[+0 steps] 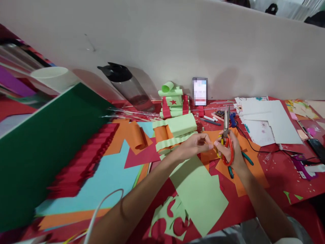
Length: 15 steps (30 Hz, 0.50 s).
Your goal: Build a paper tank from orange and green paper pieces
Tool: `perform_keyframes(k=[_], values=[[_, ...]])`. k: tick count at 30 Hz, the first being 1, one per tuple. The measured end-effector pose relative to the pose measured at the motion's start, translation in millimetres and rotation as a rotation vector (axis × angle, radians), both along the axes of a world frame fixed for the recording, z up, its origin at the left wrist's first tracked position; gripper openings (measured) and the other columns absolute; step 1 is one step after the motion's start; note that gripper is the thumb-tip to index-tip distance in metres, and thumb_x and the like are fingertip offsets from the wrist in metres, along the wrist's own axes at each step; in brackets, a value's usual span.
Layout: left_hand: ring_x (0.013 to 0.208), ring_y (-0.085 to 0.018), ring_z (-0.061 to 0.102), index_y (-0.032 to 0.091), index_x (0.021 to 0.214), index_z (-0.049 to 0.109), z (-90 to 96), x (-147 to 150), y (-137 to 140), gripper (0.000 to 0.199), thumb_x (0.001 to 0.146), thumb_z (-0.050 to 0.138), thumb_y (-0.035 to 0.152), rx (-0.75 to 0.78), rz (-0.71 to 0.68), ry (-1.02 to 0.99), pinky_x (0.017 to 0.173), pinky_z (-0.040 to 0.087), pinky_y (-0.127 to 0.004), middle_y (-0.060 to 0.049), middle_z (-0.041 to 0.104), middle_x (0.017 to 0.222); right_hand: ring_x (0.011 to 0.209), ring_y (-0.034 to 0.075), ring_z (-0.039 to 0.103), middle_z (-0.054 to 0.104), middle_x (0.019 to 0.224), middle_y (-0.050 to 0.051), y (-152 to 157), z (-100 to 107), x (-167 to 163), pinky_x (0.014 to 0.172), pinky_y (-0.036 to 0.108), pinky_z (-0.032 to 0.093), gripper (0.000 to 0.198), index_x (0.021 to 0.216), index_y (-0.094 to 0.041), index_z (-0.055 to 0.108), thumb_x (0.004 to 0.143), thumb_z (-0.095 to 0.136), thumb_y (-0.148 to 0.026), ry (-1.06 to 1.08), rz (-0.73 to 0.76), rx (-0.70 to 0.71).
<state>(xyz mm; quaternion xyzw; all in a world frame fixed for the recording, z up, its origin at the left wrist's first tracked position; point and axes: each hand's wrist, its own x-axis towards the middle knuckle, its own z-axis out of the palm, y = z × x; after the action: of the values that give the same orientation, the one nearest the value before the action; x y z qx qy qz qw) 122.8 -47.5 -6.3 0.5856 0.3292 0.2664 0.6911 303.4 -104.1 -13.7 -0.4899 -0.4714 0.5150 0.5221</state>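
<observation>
My right hand (235, 152) is closed on a pair of scissors (230, 154) with red-orange and yellow handles, their blades pointing away from me. My left hand (195, 145) is in a pinch just left of it. What sits between those fingertips is too small to make out against the orange paper (208, 155). Teal handles of another tool (247, 158) show under and beside my right hand. Left of my left hand stands a paper model (181, 125) of pale green, orange and red rolls and corrugated strips. A pale green sheet (200, 196) lies below both hands.
Cut green scraps (169, 217) lie near the front edge. A dark green board (50, 149) leans at left beside pleated red paper (83, 162). A bottle (127, 84) and a phone (200, 91) stand by the wall. A glue gun (232, 119) trails its cord rightward.
</observation>
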Motion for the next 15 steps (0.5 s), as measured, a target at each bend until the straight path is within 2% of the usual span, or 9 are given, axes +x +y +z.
perform_keyframes(k=[6,10,15], values=[[0.07,-0.013,0.056,0.019,0.089,0.06,1.9,1.3,-4.2,0.04,0.088,0.07,0.057,0.093,0.107,-0.001,0.067,0.045,-0.027,0.0,0.059,0.08,0.053,0.01,0.055,0.063,0.08,-0.005,-0.6,5.2,-2.1,0.046,0.023,0.045,0.037,0.107,-0.025,0.051,0.084,0.074,-0.043,-0.046,-0.085,-0.01],[0.075,-0.015,0.058,0.02,0.096,0.058,1.1,4.1,-9.7,0.036,0.091,0.067,0.054,0.158,0.09,0.014,0.07,0.046,-0.028,-0.002,0.06,0.09,0.057,0.012,0.059,0.063,0.081,-0.004,0.3,3.9,-1.9,0.047,0.023,0.048,0.036,0.107,-0.026,0.05,0.084,0.074,-0.041,-0.062,-0.161,0.01],[0.076,-0.015,0.057,0.021,0.092,0.057,1.7,4.7,-12.6,0.034,0.096,0.06,0.054,0.223,0.102,0.05,0.07,0.046,-0.028,-0.001,0.058,0.086,0.064,0.016,0.064,0.065,0.083,-0.001,0.4,0.9,-0.3,0.049,0.026,0.051,0.038,0.105,-0.026,0.05,0.083,0.075,-0.044,-0.143,-0.161,0.06]])
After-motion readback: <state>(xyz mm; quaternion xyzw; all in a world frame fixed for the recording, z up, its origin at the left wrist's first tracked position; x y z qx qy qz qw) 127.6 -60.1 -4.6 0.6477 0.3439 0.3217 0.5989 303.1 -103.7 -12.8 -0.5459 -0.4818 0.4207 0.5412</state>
